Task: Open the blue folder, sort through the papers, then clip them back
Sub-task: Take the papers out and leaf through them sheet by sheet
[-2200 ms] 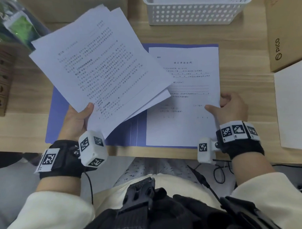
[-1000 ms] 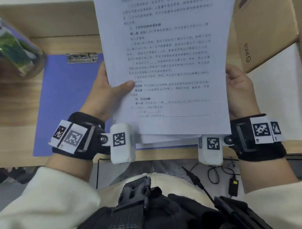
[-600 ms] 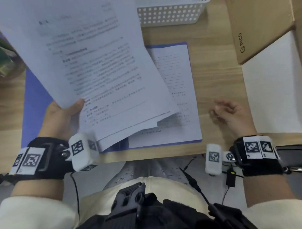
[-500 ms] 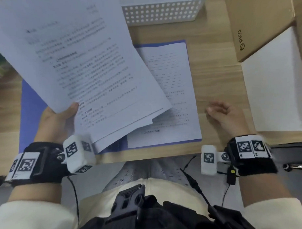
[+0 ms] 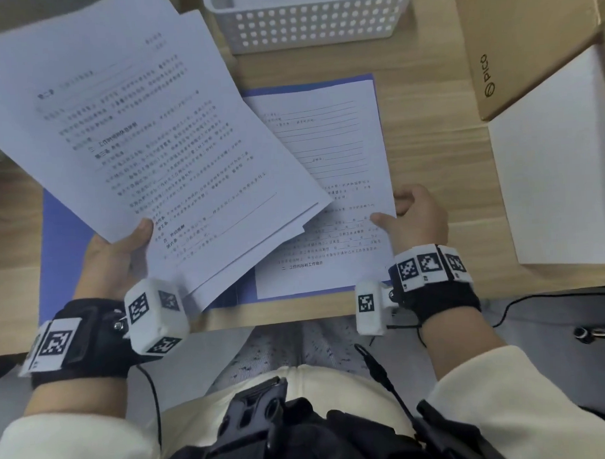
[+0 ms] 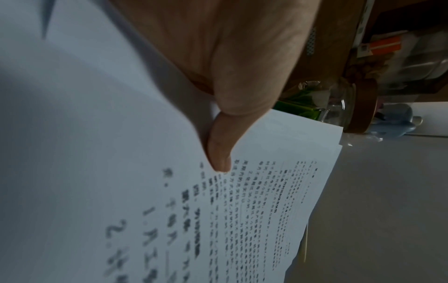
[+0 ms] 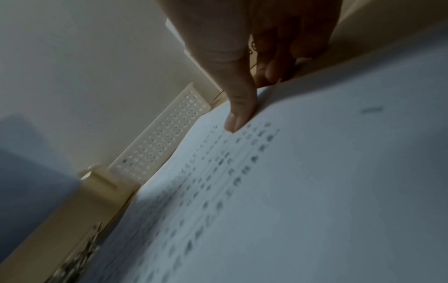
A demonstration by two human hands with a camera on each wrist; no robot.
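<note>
The blue folder point(image 5: 63, 251) lies open on the wooden desk. My left hand point(image 5: 136, 235) holds a fanned stack of printed papers point(image 5: 147, 131) tilted above the folder's left half, thumb on top point(image 6: 218, 153) and fingers hidden beneath. A single printed sheet point(image 5: 336, 152) lies on the folder's right half. At that sheet's right edge my right hand point(image 5: 396, 215) pinches it, thumb point(image 7: 237, 114) on top and fingers curled under the edge. The folder's clip is hidden behind the stack.
A white perforated basket point(image 5: 307, 19) stands at the back of the desk. At the back right is a cardboard box point(image 5: 521, 43), with a white flat box point(image 5: 559, 158) in front of it. A glass jar point(image 6: 339, 107) stands at the far left. Cables hang below the desk's front edge.
A second ago both hands held the stack upright. The right hand let go, a sheet now lies on the folder, and the hand has moved left from the bare desk to pinch that sheet's edge.
</note>
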